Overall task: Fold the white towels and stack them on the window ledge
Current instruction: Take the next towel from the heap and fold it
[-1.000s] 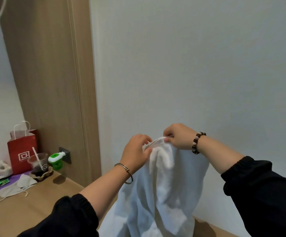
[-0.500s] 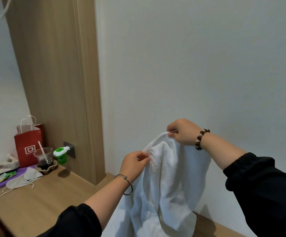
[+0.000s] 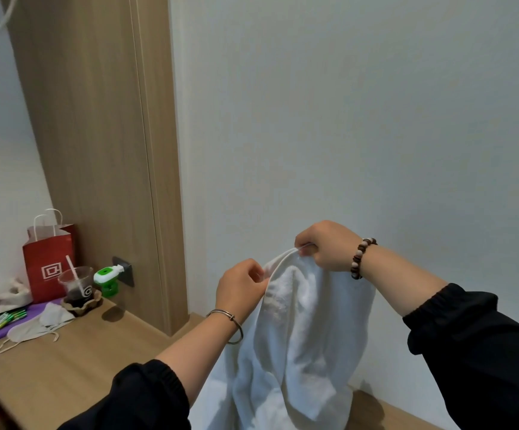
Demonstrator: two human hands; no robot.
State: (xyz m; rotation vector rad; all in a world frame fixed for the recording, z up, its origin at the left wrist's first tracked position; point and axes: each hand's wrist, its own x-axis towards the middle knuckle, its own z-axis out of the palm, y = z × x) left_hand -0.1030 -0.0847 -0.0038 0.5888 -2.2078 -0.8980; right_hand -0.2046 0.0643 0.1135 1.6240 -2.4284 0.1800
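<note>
A white towel hangs in loose folds in front of the pale wall, above a wooden ledge. My right hand pinches the towel's hemmed top edge at its highest point. My left hand grips the same edge a little lower and to the left, fingers curled round the hem. The towel's lower end runs out of the frame at the bottom.
On the ledge's left end stand a red paper bag, a plastic cup with a straw, a green and white plug-in device, a purple sheet with green pens and white cloth masks. A wooden panel rises behind.
My left hand slid down and left along the towel's edge, away from my right hand, then rose a little. My right hand stayed pinching the top.
</note>
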